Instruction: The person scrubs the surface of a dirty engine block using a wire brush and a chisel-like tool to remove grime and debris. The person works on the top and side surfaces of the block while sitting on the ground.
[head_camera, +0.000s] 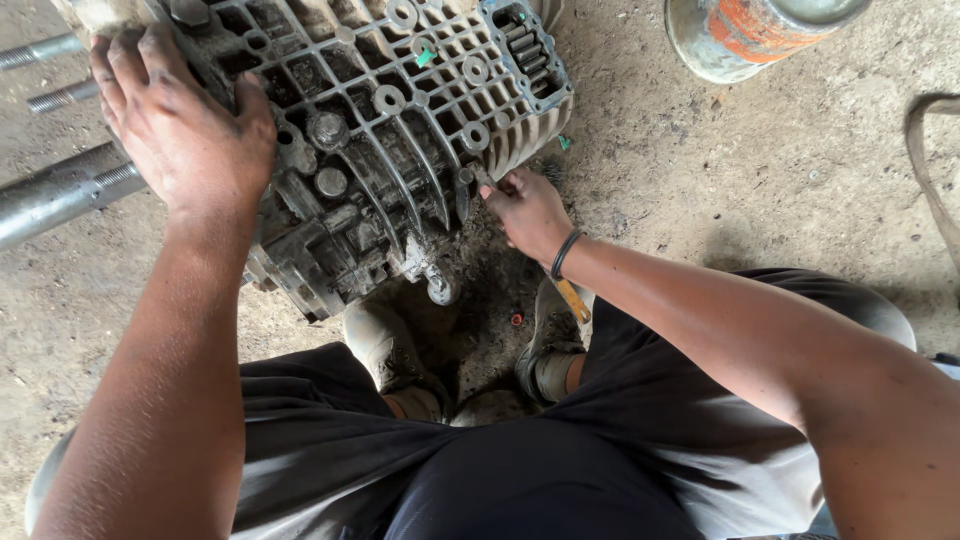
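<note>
Left hand (185, 125) lies flat, fingers spread, bracing the grimy ribbed engine casing (390, 130) on the dirt floor (760, 170), right hand (528, 208) closed around a wrench (572, 296) at its lower edge fastener; mid-loosening, next needs steady torque.

Bare dusty concrete floor (760, 170) open right of the grimy ribbed grey metal engine casing (400, 130), orange-banded tin can (745, 30) blocking top right, steel rods (55, 190) crowding left, worn shoes (385, 355) hemming the near side
</note>
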